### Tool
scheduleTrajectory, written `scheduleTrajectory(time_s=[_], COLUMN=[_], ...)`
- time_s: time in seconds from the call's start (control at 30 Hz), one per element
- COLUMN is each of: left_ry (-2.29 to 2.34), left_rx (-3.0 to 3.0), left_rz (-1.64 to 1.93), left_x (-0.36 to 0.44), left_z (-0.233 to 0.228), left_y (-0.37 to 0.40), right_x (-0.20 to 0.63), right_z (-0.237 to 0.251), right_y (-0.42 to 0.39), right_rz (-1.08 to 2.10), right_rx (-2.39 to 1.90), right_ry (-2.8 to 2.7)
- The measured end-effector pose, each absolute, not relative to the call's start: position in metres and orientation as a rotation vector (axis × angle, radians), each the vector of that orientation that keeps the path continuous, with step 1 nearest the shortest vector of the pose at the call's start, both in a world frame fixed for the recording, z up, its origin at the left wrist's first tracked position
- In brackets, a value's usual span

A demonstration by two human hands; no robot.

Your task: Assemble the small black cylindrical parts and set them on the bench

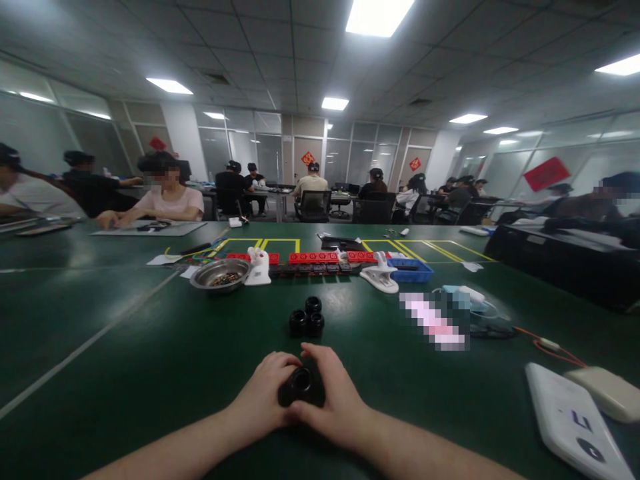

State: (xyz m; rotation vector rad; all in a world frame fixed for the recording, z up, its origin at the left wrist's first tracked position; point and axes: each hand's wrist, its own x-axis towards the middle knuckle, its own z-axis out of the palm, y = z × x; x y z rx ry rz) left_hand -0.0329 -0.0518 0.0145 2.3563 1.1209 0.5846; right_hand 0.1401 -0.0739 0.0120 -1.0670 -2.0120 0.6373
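A glossy black, plastic-looking rounded piece (302,380) with a round top opening is judged stiff, fairly light, possibly slippery — best held by its outer sides. It is clamped between the bare left hand (270,388) and bare right hand (340,393), both curled round it — whether it is lifted off the smooth green tabletop (200,373) cannot be told.

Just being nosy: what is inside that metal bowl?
The metal bowl holds small brownish pieces, too small here to identify. Whatever lies beneath the top ones is covered.
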Motion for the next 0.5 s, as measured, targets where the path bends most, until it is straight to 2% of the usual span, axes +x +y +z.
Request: scheduleTrajectory(time_s=[0.13, 0.33, 0.5], left_ry=[1.118, 1.107, 1.093], left_rx=[2.393, 2.426, 2.431], left_rz=[0.596, 0.596, 0.506], left_x=[-0.0319, -0.0306, -0.0317], left_z=[0.0108, 0.0116, 0.0122], left_y=[-0.0501, -0.0503, -0.0482], right_x=[0.1338, 0.1406, 0.1374], right_z=[0.0113, 0.0122, 0.0097], right_y=[-0.0713, -0.0715, -0.0721], right_rz=[0.553, 0.628, 0.638], right_rx=[-1.228, -0.99, -1.082], right_ry=[-1.94, -2.05, -1.965])
